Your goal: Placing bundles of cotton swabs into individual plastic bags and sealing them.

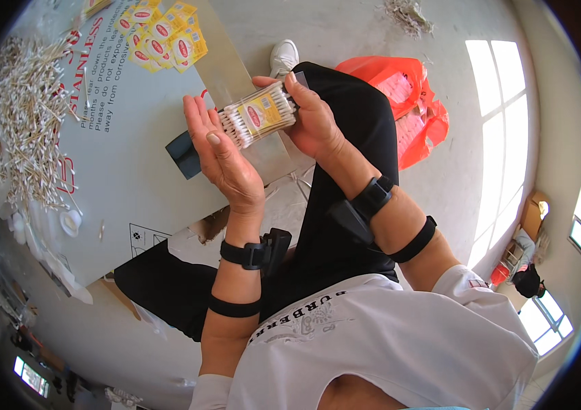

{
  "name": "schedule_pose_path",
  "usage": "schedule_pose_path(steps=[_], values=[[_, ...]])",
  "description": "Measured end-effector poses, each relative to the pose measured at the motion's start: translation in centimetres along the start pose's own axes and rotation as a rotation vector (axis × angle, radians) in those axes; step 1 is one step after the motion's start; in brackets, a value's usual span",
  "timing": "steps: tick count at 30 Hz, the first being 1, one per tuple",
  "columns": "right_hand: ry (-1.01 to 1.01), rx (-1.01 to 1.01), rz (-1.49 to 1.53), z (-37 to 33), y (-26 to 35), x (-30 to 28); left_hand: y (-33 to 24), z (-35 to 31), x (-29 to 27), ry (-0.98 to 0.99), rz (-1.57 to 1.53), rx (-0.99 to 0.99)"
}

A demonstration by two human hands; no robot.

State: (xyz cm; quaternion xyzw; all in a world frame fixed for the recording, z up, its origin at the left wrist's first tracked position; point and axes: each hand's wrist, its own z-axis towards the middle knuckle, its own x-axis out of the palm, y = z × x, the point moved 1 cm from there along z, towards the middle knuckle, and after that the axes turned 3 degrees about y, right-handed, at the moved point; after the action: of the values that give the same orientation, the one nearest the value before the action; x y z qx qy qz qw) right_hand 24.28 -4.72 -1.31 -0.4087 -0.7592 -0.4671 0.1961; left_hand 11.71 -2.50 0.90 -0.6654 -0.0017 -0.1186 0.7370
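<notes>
A clear pack of cotton swabs (236, 126) with a yellow and red card (261, 113) on its face is held up over the table's edge. My right hand (316, 121) grips its right end, fingers wrapped around it and thumb on top. At the other end, my left hand (225, 158) is stretched out flat, its palm and thumb beside the white swab tips. Whether that palm presses on the tips I cannot tell. A dark flat piece (182, 156) shows behind my left hand, partly hidden.
Loose cotton swabs (27, 123) are heaped on the grey printed table (133, 137) at the left. Several yellow cards (167, 37) lie at its far side. A red plastic bag (407, 102) sits on the floor at right. Farther right is another person (526, 273).
</notes>
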Motion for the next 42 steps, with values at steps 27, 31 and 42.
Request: schedule_pose_path(steps=[27, 31, 42], values=[[-0.078, -0.032, -0.044, -0.2, -0.3, 0.6, 0.0, -0.2, 1.0, -0.077, -0.128, -0.051], [-0.063, -0.049, -0.056, -0.3, -0.3, 0.7, 0.3, -0.3, 0.7, 0.052, 0.134, 0.025], [-0.198, -0.47, -0.398, -0.7, 1.4, -0.4, 0.5, 0.1, 0.8, 0.058, 0.049, 0.075]])
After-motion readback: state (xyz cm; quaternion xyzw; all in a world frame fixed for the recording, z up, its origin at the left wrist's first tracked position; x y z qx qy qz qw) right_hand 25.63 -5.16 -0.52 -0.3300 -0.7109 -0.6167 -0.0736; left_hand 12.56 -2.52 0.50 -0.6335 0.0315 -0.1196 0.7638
